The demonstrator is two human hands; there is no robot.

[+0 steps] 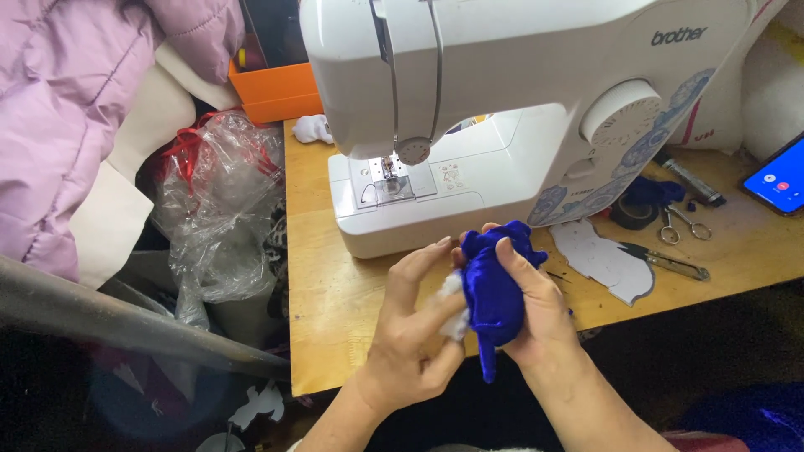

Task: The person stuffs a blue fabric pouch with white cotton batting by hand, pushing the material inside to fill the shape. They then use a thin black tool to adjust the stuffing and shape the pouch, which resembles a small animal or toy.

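Head view: we see the right hand (pixel 536 305) closed around a blue fabric piece (pixel 494 293), long axis near vertical, tail down, above the counter (pixel 335 301) edge. Left hand (pixel 414 335) pinches white stuffing (pixel 453 322) touching its left side.

toy (pixel 492 289): shiny blue velvet (white fluff inside) | table (pixel 335 293): matt wood

Much of the blue fabric piece (pixel 492 289) is covered by the right hand (pixel 536 310), and the white stuffing (pixel 453 303) is half hidden behind the left hand (pixel 414 335). Above the hands, the sewing machine (pixel 502 100) is cut off by the top edge. Far right of the right hand, the phone (pixel 777 180) is cropped.
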